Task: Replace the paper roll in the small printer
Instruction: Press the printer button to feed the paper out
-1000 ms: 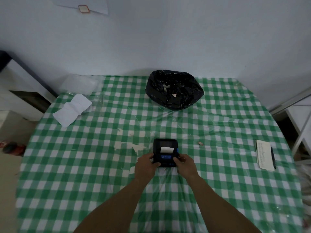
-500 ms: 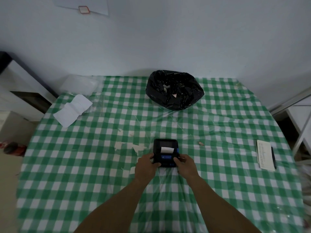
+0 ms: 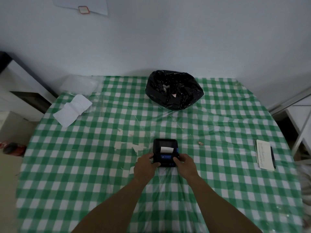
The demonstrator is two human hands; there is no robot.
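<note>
We find the printer (image 3: 165,151) lying flat on the checked table (image 3: 101,182), near the middle and toward the near edge. A white paper (image 3: 167,149) strip shows at its slot. Our left hand (image 3: 145,167) grasps the printer's near left corner, thumb on top. Our right hand (image 3: 185,165) grasps the near right corner likewise. Both hands are closed on the casing; the lid appears shut. At the far side sits a black bag (image 3: 174,91), open at the top, well apart from the printer. A folded sheet (image 3: 72,110) lies far left. A notepad (image 3: 264,154) lies at the right, a pen (image 3: 273,157) just beside it.
</note>
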